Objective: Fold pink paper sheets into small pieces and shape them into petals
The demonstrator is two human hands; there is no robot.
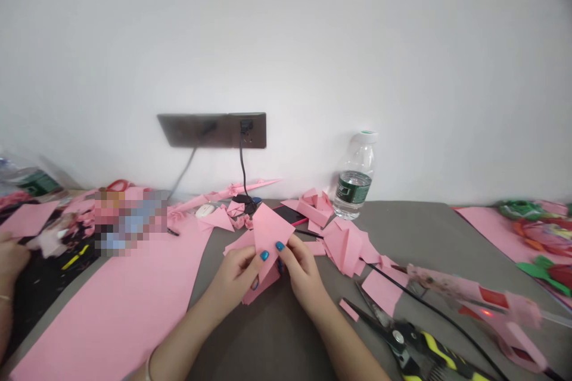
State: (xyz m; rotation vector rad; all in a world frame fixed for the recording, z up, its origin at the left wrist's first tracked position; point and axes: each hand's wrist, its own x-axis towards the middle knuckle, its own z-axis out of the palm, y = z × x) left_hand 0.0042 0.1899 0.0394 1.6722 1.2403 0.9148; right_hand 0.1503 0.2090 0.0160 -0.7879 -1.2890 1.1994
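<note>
Between my hands, above the grey tabletop, is a pink paper piece (271,227) with a pointed lower end. My left hand (239,271) pinches its left edge, thumb in front and fingers behind. On the other edge my right hand (301,265) grips it the same way, thumb pressed on the front. More pink paper (261,290) shows just beneath and behind the held piece; whether it is also held I cannot tell. Folded pink paper pieces (344,244) lie to the right of my right hand.
Scissors-like cutters (399,338) and a pink glue gun (480,300) with its black cord lie at right. A water bottle (354,184) stands near the wall. A large pink sheet (129,303) covers the left side. Another person's hand (12,259) is at far left.
</note>
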